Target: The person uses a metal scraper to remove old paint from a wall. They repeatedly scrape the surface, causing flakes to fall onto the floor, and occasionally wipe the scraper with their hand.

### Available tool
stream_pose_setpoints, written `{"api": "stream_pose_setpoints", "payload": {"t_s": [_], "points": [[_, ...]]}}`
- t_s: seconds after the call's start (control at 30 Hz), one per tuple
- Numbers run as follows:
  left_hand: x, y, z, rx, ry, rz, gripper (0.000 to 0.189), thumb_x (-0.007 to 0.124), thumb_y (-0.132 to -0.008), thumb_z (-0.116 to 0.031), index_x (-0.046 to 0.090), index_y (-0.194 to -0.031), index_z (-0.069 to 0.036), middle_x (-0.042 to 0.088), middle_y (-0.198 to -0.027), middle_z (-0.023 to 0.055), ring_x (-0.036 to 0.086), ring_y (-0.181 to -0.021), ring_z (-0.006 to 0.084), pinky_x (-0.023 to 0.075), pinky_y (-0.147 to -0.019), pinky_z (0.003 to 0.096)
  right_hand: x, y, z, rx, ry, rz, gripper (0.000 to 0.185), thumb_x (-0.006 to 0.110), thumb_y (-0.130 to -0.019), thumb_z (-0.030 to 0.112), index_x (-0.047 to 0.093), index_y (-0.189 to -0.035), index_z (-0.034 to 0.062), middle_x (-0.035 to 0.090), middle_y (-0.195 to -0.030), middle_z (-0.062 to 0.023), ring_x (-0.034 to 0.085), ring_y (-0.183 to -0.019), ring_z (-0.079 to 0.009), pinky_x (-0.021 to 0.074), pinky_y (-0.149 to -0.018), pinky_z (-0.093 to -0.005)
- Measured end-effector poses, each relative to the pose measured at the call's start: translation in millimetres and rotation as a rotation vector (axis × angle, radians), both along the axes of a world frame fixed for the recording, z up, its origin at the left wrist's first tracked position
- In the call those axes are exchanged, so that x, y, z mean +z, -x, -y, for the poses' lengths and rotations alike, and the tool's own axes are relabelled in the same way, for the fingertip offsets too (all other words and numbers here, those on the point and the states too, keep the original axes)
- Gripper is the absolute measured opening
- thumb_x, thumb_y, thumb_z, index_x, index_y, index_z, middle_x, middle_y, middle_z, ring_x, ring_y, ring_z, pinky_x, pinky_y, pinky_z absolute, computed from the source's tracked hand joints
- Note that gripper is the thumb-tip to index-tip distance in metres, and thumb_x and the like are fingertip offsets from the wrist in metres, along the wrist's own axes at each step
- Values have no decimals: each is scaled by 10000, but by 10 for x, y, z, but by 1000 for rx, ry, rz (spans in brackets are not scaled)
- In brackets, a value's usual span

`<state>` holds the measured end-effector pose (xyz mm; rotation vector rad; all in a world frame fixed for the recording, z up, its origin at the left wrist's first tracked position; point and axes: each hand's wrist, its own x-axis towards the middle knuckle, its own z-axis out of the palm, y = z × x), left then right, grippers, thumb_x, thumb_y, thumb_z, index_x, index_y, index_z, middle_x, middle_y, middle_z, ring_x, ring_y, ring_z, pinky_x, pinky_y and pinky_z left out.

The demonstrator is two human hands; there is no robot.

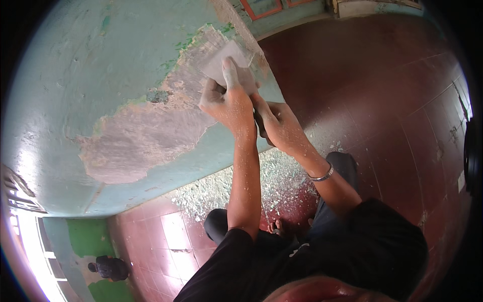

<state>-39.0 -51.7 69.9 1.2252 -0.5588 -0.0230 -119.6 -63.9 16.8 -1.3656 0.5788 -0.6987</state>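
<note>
Both my hands are raised to a painted wall (124,64) where a rough grey patch (139,139) of plaster shows through the blue-green paint. My left hand (228,98) grips a flat, dusty grey scraper blade or plate (226,60), its thumb lying on the face; the exact kind of tool cannot be told. Close beside it, my right hand (275,120) has its fingers at the lower edge of the plate, and a dark part, perhaps a handle, shows beneath the palm. Pale dust covers both hands and forearms.
White and green paint flakes (279,173) lie on the red tiled floor (354,98) at the wall's foot, close to my feet. A person in dark clothes (111,268) is low by a green and blue wall at the far lower left. The wall's corner edge (260,53) runs beside my hands.
</note>
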Motion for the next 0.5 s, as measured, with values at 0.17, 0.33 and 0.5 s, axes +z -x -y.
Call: {"api": "stream_pose_setpoints", "payload": {"t_s": [0.17, 0.33, 0.5], "points": [[-74, -30, 18, -25, 59, 25, 316, 676, -955, -202, 673, -820, 83, 668, -677, 120, 645, -523, 153, 526, -437, 301, 4, 1, 7, -28, 84, -56, 645, 453, -1057, 458, 614, -707, -59, 478, -510, -67, 457, -535, -90, 383, -495, -353], [-108, -45, -43, -62, 32, -20, 261, 676, -956, -174, 681, -849, 64, 655, -677, 110, 639, -525, 153, 508, -456, 295, 10, 4, 8, -34, 86, -39, 628, 437, -1065, 459, 619, -707, -23, 478, -502, -30, 451, -485, -82, 359, -457, -319], [-157, -52, -11, -56, 32, -66, 273, 688, -949, -168, 661, -814, 68, 654, -683, 108, 627, -513, 150, 497, -440, 288, -40, 51, -67, 40, -55, -96, 659, 439, -1060, 486, 626, -719, -46, 494, -523, -45, 461, -490, -98, 377, -463, -328]]}}
